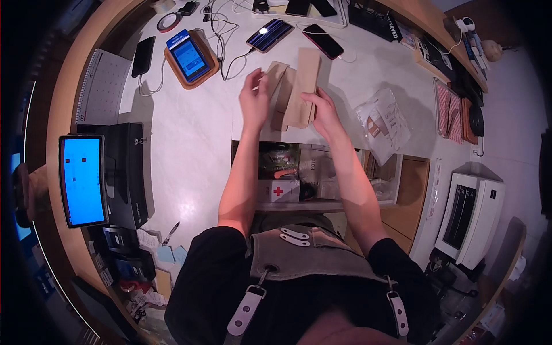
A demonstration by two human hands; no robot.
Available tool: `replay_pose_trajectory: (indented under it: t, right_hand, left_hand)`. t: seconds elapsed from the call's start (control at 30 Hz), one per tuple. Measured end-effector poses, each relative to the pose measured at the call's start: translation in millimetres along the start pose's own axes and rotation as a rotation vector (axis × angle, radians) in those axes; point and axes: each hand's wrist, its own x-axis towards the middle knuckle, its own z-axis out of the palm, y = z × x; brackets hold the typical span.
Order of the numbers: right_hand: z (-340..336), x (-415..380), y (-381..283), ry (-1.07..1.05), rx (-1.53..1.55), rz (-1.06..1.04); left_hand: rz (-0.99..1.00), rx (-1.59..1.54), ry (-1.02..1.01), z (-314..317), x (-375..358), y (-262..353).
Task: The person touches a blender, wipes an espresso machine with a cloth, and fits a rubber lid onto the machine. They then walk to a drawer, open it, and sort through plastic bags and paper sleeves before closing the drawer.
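My right hand (323,112) grips a stack of folded brown paper (303,80) near its lower end, thumb across the front. The stack stands tilted slightly over the counter's front edge. Just left of it, more folded brown paper (280,95) lies in overlapping pieces on the counter (190,138). My left hand (254,95) hovers beside these pieces with its fingers loosely bent and apart, nothing in them. To the right of my right hand lies a crumpled clear plastic bag (397,123) with something brown inside.
Below my hands an open drawer (328,205) holds a white box with a red cross (278,191) and plastic packets. Phones (323,41) and cables lie along the back. A card terminal (188,57) sits at the left, near a monitor (83,181). A white printer-like machine (468,218) stands right.
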Motion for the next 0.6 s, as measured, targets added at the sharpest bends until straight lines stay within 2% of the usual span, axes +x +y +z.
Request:
replay_pose_trajectory:
  t: [0.07, 0.1, 0.2, 0.23, 0.33, 0.43, 0.5, 0.57, 0.6]
  right_hand:
    - [-7.5, -5.8, 11.0, 0.017, 0.059, 0.065]
    - [-10.7, -7.6, 18.3, 0.025, 0.091, 0.097]
    - [-4.6, -3.3, 41.1, 0.121, -0.075, 0.049]
    - [-1.8, -3.6, 48.8, 0.157, -0.136, -0.037]
    - [-1.7, 3.6, 59.3, 0.161, -0.161, -0.033]
    - [-3.4, 6.4, 64.7, 0.142, -0.382, -0.070]
    - [-24.7, 26.7, 97.0, 0.244, -0.660, -0.249]
    - [-27.1, 31.6, 104.0, 0.303, -0.724, -0.294]
    - [-18.4, 26.0, 95.5, 0.314, -0.649, -0.250]
  left_hand:
    - [0.101, 0.487, 0.066, -19.5, -6.5, -2.6]
    - [0.266, 0.678, 0.084, -22.1, -7.6, -3.6]
    - [0.165, 0.539, -0.107, -16.4, -16.0, 8.3]
    - [0.107, 0.521, -0.160, -11.0, -20.5, 7.8]
    - [0.149, 0.631, -0.272, -5.7, -35.9, 5.7]
    - [0.119, 0.593, -0.265, -2.8, -42.6, -3.5]
    - [0.052, 0.559, -0.261, 0.1, -46.0, -1.2]
    - [-0.030, 0.507, -0.252, 3.9, -48.5, 4.7]
    - [-0.053, 0.477, -0.253, 6.1, -49.2, 3.7]
